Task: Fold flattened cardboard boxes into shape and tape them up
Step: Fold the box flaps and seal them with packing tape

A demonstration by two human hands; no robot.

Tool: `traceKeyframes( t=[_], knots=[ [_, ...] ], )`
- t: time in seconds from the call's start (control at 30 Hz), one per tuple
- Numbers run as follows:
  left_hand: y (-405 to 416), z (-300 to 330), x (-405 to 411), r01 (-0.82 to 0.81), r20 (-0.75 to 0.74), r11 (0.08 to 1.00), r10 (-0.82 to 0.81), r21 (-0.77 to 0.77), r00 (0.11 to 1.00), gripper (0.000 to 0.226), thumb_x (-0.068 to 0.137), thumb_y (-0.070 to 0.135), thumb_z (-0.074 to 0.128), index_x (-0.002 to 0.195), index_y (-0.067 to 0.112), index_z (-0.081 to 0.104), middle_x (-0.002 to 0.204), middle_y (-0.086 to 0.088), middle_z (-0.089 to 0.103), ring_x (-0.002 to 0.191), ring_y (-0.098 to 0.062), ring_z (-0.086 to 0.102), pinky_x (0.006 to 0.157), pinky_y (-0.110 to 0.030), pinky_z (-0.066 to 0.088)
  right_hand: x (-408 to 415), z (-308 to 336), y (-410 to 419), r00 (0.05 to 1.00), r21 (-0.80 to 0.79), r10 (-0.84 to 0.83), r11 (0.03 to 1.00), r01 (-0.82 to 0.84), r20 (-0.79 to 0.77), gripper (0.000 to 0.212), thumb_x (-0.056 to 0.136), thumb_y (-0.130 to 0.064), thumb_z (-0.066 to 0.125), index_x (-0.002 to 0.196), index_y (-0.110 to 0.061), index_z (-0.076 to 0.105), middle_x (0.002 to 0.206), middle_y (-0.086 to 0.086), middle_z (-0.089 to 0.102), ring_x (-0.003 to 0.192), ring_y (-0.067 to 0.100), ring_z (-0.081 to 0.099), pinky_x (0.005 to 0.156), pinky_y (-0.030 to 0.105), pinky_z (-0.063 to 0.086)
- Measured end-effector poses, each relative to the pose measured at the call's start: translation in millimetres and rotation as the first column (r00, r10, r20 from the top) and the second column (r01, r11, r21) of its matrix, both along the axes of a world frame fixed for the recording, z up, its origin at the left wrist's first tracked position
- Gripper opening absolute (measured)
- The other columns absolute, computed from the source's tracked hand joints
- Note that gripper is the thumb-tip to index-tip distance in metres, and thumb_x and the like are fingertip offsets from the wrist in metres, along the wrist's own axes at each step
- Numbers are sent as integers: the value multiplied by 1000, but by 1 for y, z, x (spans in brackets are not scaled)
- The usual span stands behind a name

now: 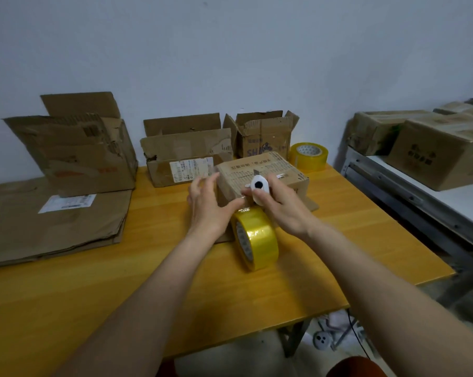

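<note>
Gripping a white cutter (259,186), right hand (280,210) curled.

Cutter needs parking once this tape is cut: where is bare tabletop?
Bare wood on the table lies right of the small box, toward the right edge, and along the near edge below the tape roll. The left side holds flattened cardboard; the back row is crowded with open boxes and a second roll.
</note>
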State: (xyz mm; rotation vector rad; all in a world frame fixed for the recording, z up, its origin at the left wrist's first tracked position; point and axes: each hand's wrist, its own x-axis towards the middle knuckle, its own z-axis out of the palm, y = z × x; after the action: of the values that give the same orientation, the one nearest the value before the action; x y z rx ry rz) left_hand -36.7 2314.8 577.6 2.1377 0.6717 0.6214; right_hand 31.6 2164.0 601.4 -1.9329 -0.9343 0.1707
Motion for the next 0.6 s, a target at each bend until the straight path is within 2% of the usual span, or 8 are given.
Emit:
traceKeyframes(
  t=[0.03,0.1,0.13,0.2,0.27,0.37,0.47,0.6],
  knots=[
    [-2,-8,-8,-73,88,989,84,-126,993,50,85,25,70,129,28,46,144,-5,34,116,-9,45,92,-24,43,1,0,0,1000,-13,-2,1000,3,8,28,98,-37,47,110,-12,53,111,1,64,103,16,60,89,49,48],
    [-14,-26,-22,-129,156,935,189,-330,970,35,88,8,61,115,25,46,128,-7,49,90,-1,51,71,-13,41,3,1,1,1000,-17,-9,1000,10,17,29,98,-38,47,108,-11,53,109,0,65,102,16,60,88,49,48],
    [-22,-34,-26,-107,147,915,177,-389,973,34,86,3,60,111,24,46,125,-8,51,88,-3,52,71,-14,42,3,0,3,1000,-9,-13,1000,13,17,27,98,-37,47,106,-11,52,110,-1,66,102,16,60,87,49,48],
    [-35,-42,-26,-26,134,878,102,-477,986,36,84,4,64,110,23,47,126,-6,52,103,-11,54,86,-21,46,3,-1,5,1000,-7,-23,1000,23,18,26,99,-35,46,104,-11,51,110,-3,67,101,13,61,86,48,48],
    [-40,-39,-19,5,128,873,66,-488,990,36,84,9,67,110,26,49,125,0,53,114,-13,51,96,-29,45,2,-2,5,1000,-2,-24,1000,24,12,26,99,-35,46,106,-11,50,111,-7,67,101,7,61,86,45,50],
    [-39,-34,-9,16,151,869,68,-495,986,28,86,2,63,102,23,56,114,-2,62,112,-17,57,96,-34,49,0,-6,4,1000,17,-26,1000,26,-1,26,99,-35,46,106,-10,50,113,-6,68,106,5,61,88,44,51],
    [-35,-37,-9,-4,171,879,97,-476,981,23,84,-6,61,93,15,61,101,-11,67,99,-27,63,89,-43,53,-2,-9,4,999,-5,-27,1000,28,39,24,99,-35,45,104,-12,48,115,-7,67,108,8,61,88,44,51],
    [-27,-49,-17,89,114,882,-40,-464,993,15,81,6,74,87,13,61,91,-11,67,88,-25,63,78,-37,54,-2,-8,7,995,-24,-45,999,48,87,26,100,-36,44,107,-12,47,116,-4,67,106,14,62,87,43,51]
  ],
)
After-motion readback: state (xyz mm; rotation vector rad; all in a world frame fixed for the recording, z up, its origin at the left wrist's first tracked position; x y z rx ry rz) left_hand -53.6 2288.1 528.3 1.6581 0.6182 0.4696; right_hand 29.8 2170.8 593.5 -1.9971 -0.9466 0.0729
